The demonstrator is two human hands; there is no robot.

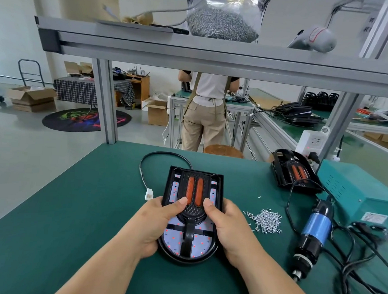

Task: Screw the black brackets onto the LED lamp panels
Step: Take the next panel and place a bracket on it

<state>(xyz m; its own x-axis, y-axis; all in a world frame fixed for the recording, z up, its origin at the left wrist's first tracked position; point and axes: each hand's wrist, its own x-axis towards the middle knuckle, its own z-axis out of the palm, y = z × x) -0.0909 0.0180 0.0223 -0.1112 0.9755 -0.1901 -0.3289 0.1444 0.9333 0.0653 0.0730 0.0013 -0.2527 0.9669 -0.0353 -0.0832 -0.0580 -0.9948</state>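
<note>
A green-matted workbench (73, 208) is carrying a black, round-ended LED lamp panel (218, 184) lying flat at its centre, with a black plastic bracket (189, 235) sitting on it. The left hand (160, 221) and right hand (228, 228) are gripping the panel's sides, thumbs pressing the bracket. A blue-and-black electric screwdriver (314, 230) and a pile of small silver screws (267, 221) are lying to the right.

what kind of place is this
Most likely a small lamp assembly workshop: an LED lamp panel in hand over the workbench, an electric screwdriver beside a pile of loose screws, and a big bag of screws on the shelf above.
</note>
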